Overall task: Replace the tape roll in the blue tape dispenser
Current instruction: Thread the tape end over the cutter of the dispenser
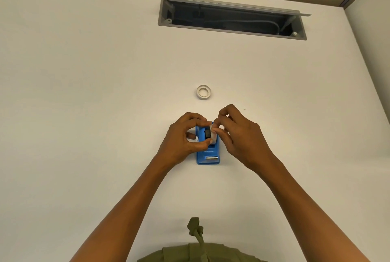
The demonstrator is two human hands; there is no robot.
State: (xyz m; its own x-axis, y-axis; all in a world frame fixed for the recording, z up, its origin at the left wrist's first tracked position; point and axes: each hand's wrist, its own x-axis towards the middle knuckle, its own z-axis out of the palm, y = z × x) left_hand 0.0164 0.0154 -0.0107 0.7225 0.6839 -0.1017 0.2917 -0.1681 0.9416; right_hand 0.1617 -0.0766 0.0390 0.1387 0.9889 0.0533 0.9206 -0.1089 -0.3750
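Observation:
The blue tape dispenser (207,154) stands on the white table, its metal cutter towards me. Over its rear half both hands meet. My left hand (183,139) pinches a black hub (207,133) between thumb and fingers. My right hand (236,133) pinches a white tape roll (213,138) that sits beside the hub, above the dispenser's slot. A second white ring (203,92), a roll or bare core, lies flat on the table a little beyond the hands. Fingers hide most of the held roll.
A grey cable tray (232,18) with its lid raised is sunk into the table (84,93) at the back. A partition wall (371,40) runs along the right. Olive clothing (198,249) shows at the bottom edge.

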